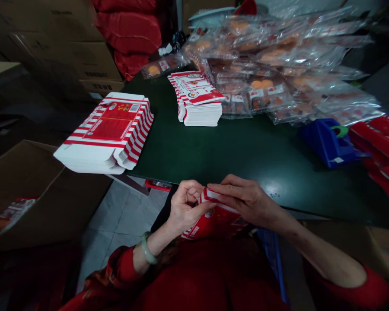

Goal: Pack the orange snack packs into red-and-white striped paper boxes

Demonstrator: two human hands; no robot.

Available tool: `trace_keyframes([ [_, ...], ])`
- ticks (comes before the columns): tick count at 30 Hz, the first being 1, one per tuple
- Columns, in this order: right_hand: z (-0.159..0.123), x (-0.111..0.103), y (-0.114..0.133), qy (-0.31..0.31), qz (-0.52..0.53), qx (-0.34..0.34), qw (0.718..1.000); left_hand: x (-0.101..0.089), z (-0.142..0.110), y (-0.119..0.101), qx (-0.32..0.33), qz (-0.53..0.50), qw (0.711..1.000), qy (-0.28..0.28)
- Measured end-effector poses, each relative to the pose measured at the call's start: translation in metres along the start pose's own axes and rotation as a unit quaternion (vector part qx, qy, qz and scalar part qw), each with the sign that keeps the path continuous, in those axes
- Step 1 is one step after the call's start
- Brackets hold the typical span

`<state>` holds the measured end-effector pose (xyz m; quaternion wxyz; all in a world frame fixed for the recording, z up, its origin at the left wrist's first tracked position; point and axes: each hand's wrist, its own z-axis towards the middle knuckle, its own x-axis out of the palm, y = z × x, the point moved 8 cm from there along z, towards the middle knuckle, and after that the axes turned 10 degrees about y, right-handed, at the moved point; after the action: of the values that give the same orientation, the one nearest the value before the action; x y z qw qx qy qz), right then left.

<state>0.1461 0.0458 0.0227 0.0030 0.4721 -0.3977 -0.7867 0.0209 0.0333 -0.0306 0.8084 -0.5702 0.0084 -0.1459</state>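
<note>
Close to my body, below the table's front edge, I hold a red-and-white printed carton (218, 220) between both hands. My left hand (188, 205) wears a pale bangle at the wrist and grips the carton's left end, its fingers curled and thumb pressed along the end. From the right, my right hand (243, 196) lies over the carton's narrow white-and-red end flap (210, 195), fingers bent onto it. Part of the carton is hidden behind my hands. Farther off lie a large stack of flat striped cartons (112, 119) and a smaller stack of printed pieces (201, 113).
Clear plastic packets (266, 90) are heaped at the back right of the dark green table (181, 151). A blue tape dispenser (327, 142) stands at right, beside red packages (385, 142). An open cardboard box (52, 198) sits low at left.
</note>
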Motion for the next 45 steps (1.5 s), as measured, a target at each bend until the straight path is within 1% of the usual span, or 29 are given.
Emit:
trace_keyframes([
  [2,0.001,-0.001,-0.002,0.008,0.019,-0.006,1.0,-0.001,-0.003,-0.004,0.034,0.047,0.998,-0.019],
  [4,0.003,-0.001,-0.003,0.012,0.032,-0.008,0.999,-0.002,-0.005,-0.006,0.048,0.079,0.995,-0.029],
  [8,0.005,-0.001,-0.003,0.021,0.047,0.002,0.999,-0.004,-0.006,-0.009,0.053,0.112,0.992,-0.028],
  [11,0.004,0.001,-0.006,0.03,0.048,0.033,0.998,-0.007,-0.008,-0.012,0.057,0.138,0.988,-0.028],
  [13,0.002,0.002,-0.007,0.024,0.04,0.05,0.998,-0.008,-0.009,-0.012,0.061,0.153,0.986,-0.03],
  [16,-0.002,0.001,-0.004,0.008,0.004,0.045,0.999,-0.01,-0.011,-0.012,0.065,0.174,0.982,-0.034],
  [19,-0.003,0.001,0.001,0.008,-0.058,0.039,0.998,-0.009,-0.013,-0.012,0.062,0.198,0.977,-0.04],
  [22,-0.003,0.001,0.005,0.026,-0.122,0.04,0.991,-0.006,-0.012,-0.016,0.066,0.199,0.977,-0.037],
  [25,-0.002,0.0,0.007,0.059,-0.147,0.04,0.987,-0.005,-0.006,-0.029,0.089,0.19,0.977,-0.023],
  [27,0.0,-0.001,0.009,0.071,-0.138,0.036,0.987,-0.005,0.004,-0.039,0.086,0.211,0.974,-0.001],
  [29,0.002,-0.004,0.012,0.07,-0.124,0.029,0.989,-0.007,0.017,-0.047,0.058,0.233,0.97,0.036],
  [31,0.004,-0.005,0.015,0.066,-0.112,0.028,0.991,-0.007,0.03,-0.054,0.033,0.23,0.967,0.099],
  [34,0.004,-0.006,0.018,0.057,-0.107,0.041,0.992,0.001,0.043,-0.063,0.024,0.218,0.949,0.225],
  [36,0.004,-0.004,0.02,0.047,-0.107,0.047,0.992,0.003,0.049,-0.065,0.015,0.224,0.936,0.272],
  [38,0.002,-0.005,0.02,0.009,-0.099,0.051,0.994,0.004,0.053,-0.063,-0.003,0.232,0.929,0.29],
  [40,-0.004,-0.012,0.02,-0.074,-0.082,0.053,0.992,0.005,0.056,-0.059,-0.027,0.228,0.924,0.305],
  [42,-0.012,-0.019,0.024,-0.162,-0.081,0.042,0.983,0.006,0.058,-0.055,-0.045,0.208,0.922,0.323],
  [43,-0.016,-0.019,0.027,-0.188,-0.09,0.031,0.977,0.007,0.059,-0.054,-0.052,0.199,0.921,0.33],
  [45,-0.019,-0.016,0.033,-0.198,-0.119,0.017,0.973,0.008,0.062,-0.053,-0.063,0.198,0.918,0.337],
])
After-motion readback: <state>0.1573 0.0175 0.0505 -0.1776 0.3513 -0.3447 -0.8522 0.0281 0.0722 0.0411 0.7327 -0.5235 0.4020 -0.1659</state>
